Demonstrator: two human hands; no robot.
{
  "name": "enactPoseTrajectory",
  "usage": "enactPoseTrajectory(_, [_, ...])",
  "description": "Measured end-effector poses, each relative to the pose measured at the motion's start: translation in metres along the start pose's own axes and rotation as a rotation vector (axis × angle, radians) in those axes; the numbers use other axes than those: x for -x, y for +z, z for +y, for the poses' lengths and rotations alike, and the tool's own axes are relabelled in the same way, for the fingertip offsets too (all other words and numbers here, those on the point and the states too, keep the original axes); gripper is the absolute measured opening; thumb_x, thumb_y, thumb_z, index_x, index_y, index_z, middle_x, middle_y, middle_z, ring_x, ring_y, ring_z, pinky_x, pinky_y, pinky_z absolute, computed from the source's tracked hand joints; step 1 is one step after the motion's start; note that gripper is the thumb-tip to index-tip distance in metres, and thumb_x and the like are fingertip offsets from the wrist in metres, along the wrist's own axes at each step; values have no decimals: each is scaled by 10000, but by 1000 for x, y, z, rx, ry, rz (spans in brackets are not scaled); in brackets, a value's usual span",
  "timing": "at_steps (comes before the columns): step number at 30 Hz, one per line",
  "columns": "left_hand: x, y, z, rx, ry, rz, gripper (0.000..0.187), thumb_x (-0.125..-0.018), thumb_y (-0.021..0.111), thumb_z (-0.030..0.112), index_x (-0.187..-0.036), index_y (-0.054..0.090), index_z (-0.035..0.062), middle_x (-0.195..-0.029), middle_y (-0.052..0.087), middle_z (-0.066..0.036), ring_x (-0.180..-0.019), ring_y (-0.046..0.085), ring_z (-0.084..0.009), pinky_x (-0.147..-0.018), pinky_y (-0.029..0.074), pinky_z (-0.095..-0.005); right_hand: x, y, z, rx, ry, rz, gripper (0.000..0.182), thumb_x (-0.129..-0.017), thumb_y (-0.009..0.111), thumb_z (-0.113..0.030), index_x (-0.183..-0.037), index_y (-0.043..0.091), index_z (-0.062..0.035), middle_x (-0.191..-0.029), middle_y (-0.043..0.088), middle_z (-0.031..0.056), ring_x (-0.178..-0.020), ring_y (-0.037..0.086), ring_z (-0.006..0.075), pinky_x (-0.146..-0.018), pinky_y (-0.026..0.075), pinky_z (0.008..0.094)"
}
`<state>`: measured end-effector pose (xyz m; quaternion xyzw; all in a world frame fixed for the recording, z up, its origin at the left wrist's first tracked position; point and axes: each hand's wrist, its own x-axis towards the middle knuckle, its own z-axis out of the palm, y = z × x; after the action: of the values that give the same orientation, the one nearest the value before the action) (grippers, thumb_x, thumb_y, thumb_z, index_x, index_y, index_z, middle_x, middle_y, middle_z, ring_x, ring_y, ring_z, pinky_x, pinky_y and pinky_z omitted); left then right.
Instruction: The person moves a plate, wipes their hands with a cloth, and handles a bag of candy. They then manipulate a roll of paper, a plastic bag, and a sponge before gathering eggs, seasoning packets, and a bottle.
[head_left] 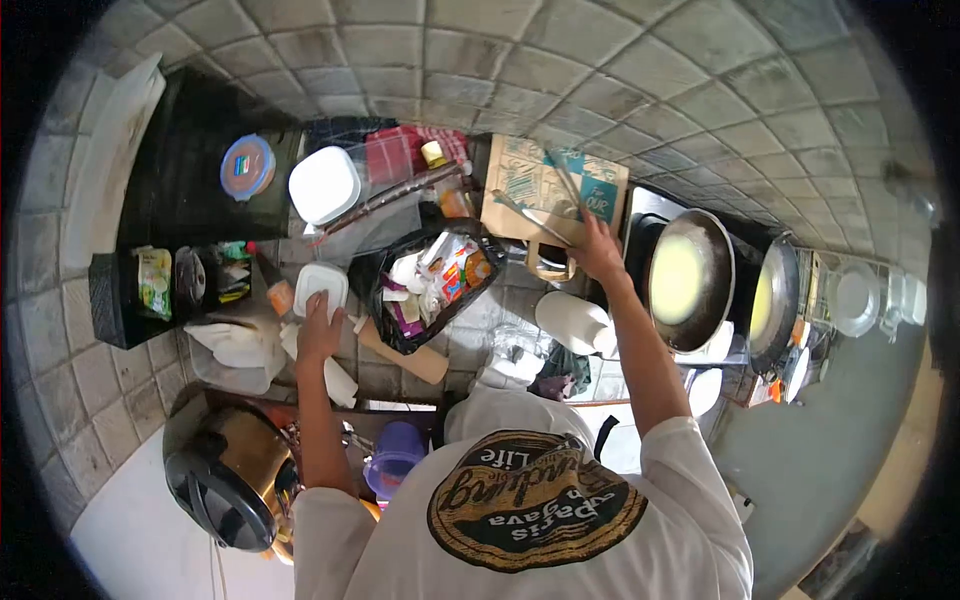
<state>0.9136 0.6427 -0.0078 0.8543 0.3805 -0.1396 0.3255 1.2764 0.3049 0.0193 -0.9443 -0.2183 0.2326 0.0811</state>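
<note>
At the near edge of a small white square container (pixel 320 284), my left hand (pixel 318 328) grips its rim with the fingertips. My right hand (pixel 598 250) is closed around long thin metal tongs (pixel 567 185), whose arms stand apart over a brown paper bag (pixel 515 165) with printed text. Between my hands lies an open black plastic bag (pixel 372 285) with wrappers and scraps inside. A white bottle (pixel 570 318) lies below my right hand.
Two pans (pixel 690 280) (pixel 770 300) with pale yellow contents sit at the right. A rice cooker (pixel 225 480) stands at the lower left, near a clear tub (pixel 235 372). A larger white lid (pixel 325 185) and a round blue-rimmed container (pixel 248 167) are at the upper left.
</note>
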Motion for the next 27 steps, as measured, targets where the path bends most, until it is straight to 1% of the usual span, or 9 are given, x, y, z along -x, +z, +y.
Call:
enactPoseTrajectory(4, [-11, 16, -15, -54, 7, -14, 590, -831, 457, 370, -1264, 319, -5, -1317, 289, -134, -1137, 392, -327, -915, 344, -387, 20, -6, -14, 77, 18, 85, 787, -692, 651, -262, -1332, 200, -175, -1328, 263, 181, -1215, 283, 335, -992, 225, 435])
enactPoseTrajectory(7, [-13, 19, -18, -39, -55, 4, 669, -803, 468, 451, -1268, 315, -4, -1337, 267, -175, -1187, 340, -332, -964, 300, -383, 22, 4, 3, -154, -152, 199, 688, -704, 643, -265, -1290, 302, -146, -1293, 305, 217, -1178, 328, 361, -951, 302, 435])
enactPoseTrajectory(9, [-14, 35, -16, 80, -70, 114, 707, -789, 482, 472, -1275, 296, -6, -1342, 255, -194, -1211, 306, -335, -976, 285, -391, 55, -27, -18, -354, -274, 222, 491, -745, 621, -260, -1155, 459, -45, -1229, 386, 224, -1123, 398, 356, -899, 373, 373])
enactPoseTrajectory(13, [11, 25, 66, 88, 121, 167, 745, -732, 558, 474, -1292, 274, 74, -1306, 287, -232, -1202, 302, -360, -958, 305, -403, 137, -64, -32, -486, -403, 184, 408, -781, 597, -243, -1080, 504, 19, -1167, 451, 203, -1076, 454, 334, -870, 391, 343])
enactPoseTrajectory(14, [18, 29, 79, 195, 258, 214, 713, -698, 623, 402, -1260, 304, 101, -1219, 373, -235, -1138, 364, -375, -920, 335, -419, 156, -67, -29, -474, -451, 171, 368, -806, 576, -225, -1102, 501, -19, -1202, 432, 160, -998, 513, 241, -817, 421, 323])
enactPoseTrajectory(15, [17, 42, 80, 143, 323, 244, 694, -669, 662, 331, -1229, 320, 105, -1132, 427, -207, -1088, 399, -370, -881, 357, -435, 175, -73, -32, -526, -391, 100, 366, -811, 572, -232, -1106, 503, -26, -1207, 430, 151, -995, 512, 239, -811, 422, 319])
enactPoseTrajectory(18, [20, 64, 85, 165, 115, 73, 606, -680, 632, 225, -1201, 331, 153, -1105, 440, -191, -965, 484, -393, -777, 418, -462, 208, -61, -24, -632, -336, 28, 362, -817, 570, -248, -1115, 510, -51, -1223, 424, 127, -980, 513, 225, -791, 424, 318])
enactPoseTrajectory(20, [32, 71, 95, 66, 200, 197, 516, -673, 619, 138, -1139, 402, 93, -982, 496, -207, -931, 487, -394, -785, 409, -431, 224, -55, -21, -654, -303, 23, 358, -817, 571, -234, -1116, 508, -49, -1223, 425, 130, -964, 517, 220, -772, 428, 316])
enactPoseTrajectory(27, [87, 76, 150, -124, 304, -105, 298, -693, 553, 133, -979, 499, 72, -993, 541, -178, -900, 547, -352, -749, 445, -446, 251, -21, -14, -634, -395, -13, 365, -824, 567, -204, -1120, 479, -9, -1064, 517, 107, -890, 530, 168, -752, 432, 292])
